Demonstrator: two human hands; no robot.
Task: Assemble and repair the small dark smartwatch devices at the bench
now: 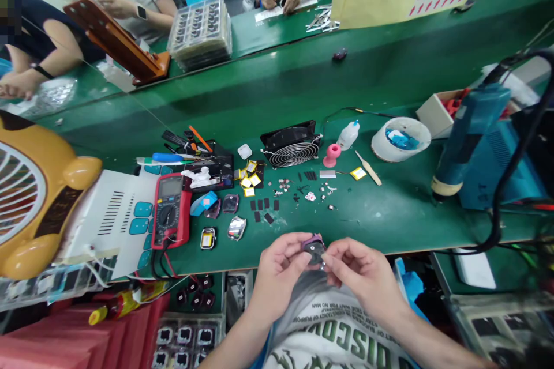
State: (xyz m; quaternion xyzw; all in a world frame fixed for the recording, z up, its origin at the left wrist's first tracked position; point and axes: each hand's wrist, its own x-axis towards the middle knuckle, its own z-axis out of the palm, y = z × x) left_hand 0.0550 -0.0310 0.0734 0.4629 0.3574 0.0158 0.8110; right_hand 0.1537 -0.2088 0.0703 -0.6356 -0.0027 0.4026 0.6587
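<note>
Close to my body, at the bench's front edge, I hold a dark smartwatch case with a purple rim. My left hand is closed around its left side, thumb and fingers on the rim. My right hand pinches at the case's lower right edge, where a tiny silvery bit shows by the fingertips. What exactly it is cannot be made out. Farther left on the bench lie a silvery watch case, a watch case with a yellow battery and a purple case.
A red multimeter lies left, beside a yellow fan. Black pads, batteries and small parts lie mid-bench. Behind are a black fan and white tub; a blue tool stands right. People sit opposite.
</note>
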